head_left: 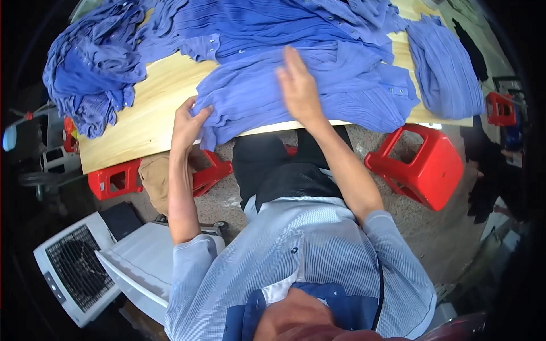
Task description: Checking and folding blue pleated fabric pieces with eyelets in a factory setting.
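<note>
A blue pleated shirt [250,99] lies spread along the near edge of the wooden table, with part of it drooping over that edge. My left hand [187,122] pinches the shirt's left end between thumb and fingers. Over the middle of the same shirt, my right hand [298,91] is stretched flat with fingers extended, slightly smeared by motion; whether it touches the cloth I cannot tell. Small snap buttons show near the shirt's right end. Just behind it lies more blue clothing [250,28], darker in places, partly overlapped by this shirt.
On the table [153,113], a crumpled heap of blue garments [96,68] sits at the left and a folded blue garment [446,68] at the right. Red stools [438,170] stand below the table edge. A grey-white air cooler [74,261] is at lower left.
</note>
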### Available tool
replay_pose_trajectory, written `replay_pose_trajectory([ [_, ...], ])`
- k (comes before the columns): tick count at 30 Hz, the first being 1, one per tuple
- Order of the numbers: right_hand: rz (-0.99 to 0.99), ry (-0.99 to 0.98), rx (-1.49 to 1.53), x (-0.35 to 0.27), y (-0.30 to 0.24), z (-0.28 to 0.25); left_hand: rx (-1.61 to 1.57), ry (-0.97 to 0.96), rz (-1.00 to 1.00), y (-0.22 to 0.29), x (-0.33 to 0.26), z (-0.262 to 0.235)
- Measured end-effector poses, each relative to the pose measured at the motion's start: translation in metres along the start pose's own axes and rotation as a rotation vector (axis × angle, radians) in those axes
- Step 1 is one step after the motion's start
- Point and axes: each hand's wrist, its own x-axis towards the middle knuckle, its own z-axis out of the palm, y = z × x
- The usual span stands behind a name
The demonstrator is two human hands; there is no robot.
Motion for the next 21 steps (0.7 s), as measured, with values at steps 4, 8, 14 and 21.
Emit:
replay_pose_trajectory([
  [4, -0.226, -0.213, -0.508, -0.001, -0.018, 0.014, -0.149, -0.093, -0.128, -0.010, -0.005, -0.018],
  [8, -0.344, -0.153, -0.571, -0.005, -0.018, 0.018, -0.183, -0.075, -0.041, -0.006, -0.007, -0.013],
  [14, -0.335, -0.255, -0.493, -0.022, -0.050, 0.024, -0.077, -0.048, 0.005, -0.005, 0.000, -0.010],
  [21, -0.308, -0.277, -0.475, -0.020, -0.073, 0.022, 0.105, 0.028, 0.083, -0.020, 0.008, -0.012],
])
